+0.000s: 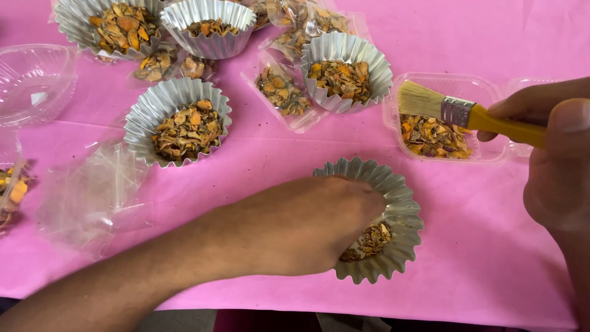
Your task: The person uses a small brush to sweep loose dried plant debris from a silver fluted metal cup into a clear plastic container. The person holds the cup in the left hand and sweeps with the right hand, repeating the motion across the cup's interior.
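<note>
The left hand (307, 224) lay knuckles-up inside the nearest fluted foil cup (402, 212), its fingers curled down onto the dried orange-brown flakes (370, 241) at the cup's bottom; whether the fingertips pinched any flakes could not be told, since the back of the hand hid them. That cup sat on the pink table cover (479, 246) near the front edge, in the lower middle of the view. The right hand (556, 160) was raised at the right edge, its thumb and fingers pressed around the yellow handle of a small paintbrush (458, 114), which pointed left with its pale bristles hanging just above a clear plastic tray (488, 92) holding more of the orange flakes. Beside that tray on the left stood another filled foil cup (346, 71), with a small clear bag of flakes (279, 92) lying against it. Further left was a fourth filled foil cup (178, 120), and two more stood at the top edge of the view, among other filled bags. An empty clear plastic container (34, 80) rested at the far left, and an empty crumpled clear bag (92, 193) lay below it on the cover.
</note>
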